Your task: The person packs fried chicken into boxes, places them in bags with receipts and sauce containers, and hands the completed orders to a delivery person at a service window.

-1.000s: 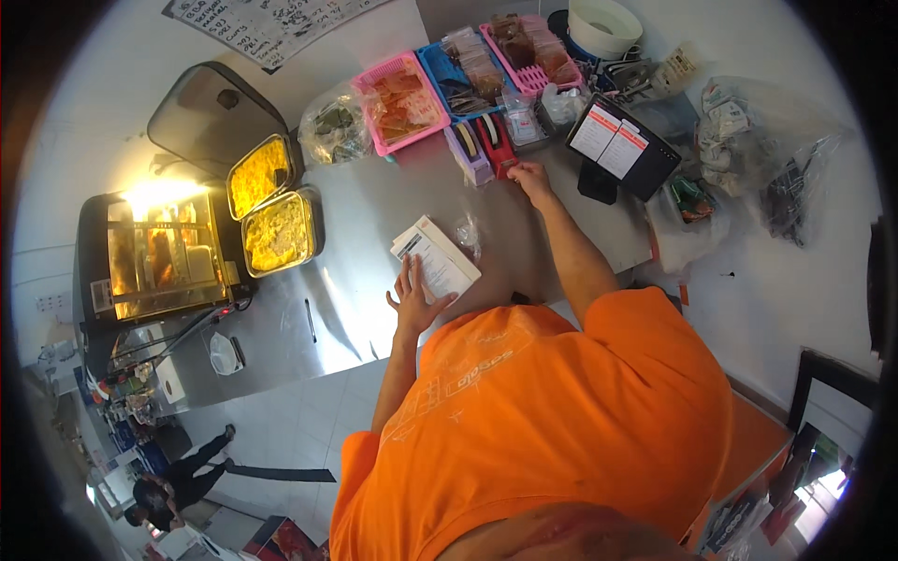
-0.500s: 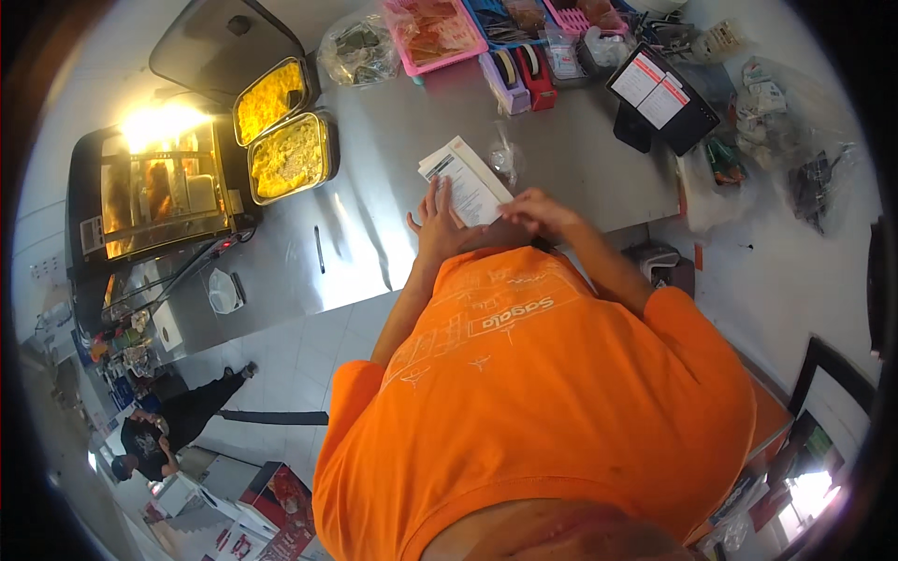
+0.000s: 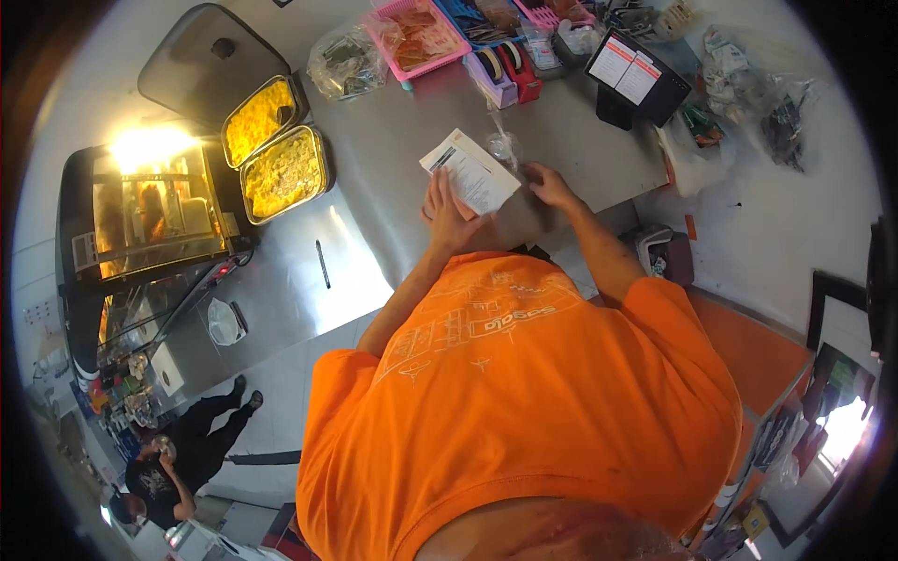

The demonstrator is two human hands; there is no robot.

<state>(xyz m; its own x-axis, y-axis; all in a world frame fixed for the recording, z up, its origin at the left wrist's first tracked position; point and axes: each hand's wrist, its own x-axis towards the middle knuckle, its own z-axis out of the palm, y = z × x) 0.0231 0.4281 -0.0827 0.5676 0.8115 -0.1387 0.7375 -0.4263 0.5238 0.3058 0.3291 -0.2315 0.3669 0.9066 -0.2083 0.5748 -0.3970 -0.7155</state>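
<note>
A stack of printed white sheets (image 3: pixel 479 176) lies near the front edge of the metal counter. My left hand (image 3: pixel 447 213) is closed on its lower left side, with fingers over the top sheet and the thumb along the near corner. Just right of the stack, apart from it, my right hand (image 3: pixel 552 187) is loosely open with bent fingers; I see nothing in it. Between that hand and the far counter is a crumpled clear plastic bag (image 3: pixel 505 148), close to the fingertips.
Two tape dispensers (image 3: pixel 516 75), a pink basket (image 3: pixel 416 42) and a tablet on a stand (image 3: pixel 636 79) stand along the back. Trays of yellow food (image 3: pixel 283 176) sit beside a lit glass cabinet (image 3: pixel 154 215). A black pen (image 3: pixel 322 265) lies left. Another person (image 3: pixel 168 477) stands beyond the counter.
My right hand has let go of the sheets' right edge and moved slightly away. The sheets are more squarely stacked, and my left hand's fingers are closer together. The view has shifted.
</note>
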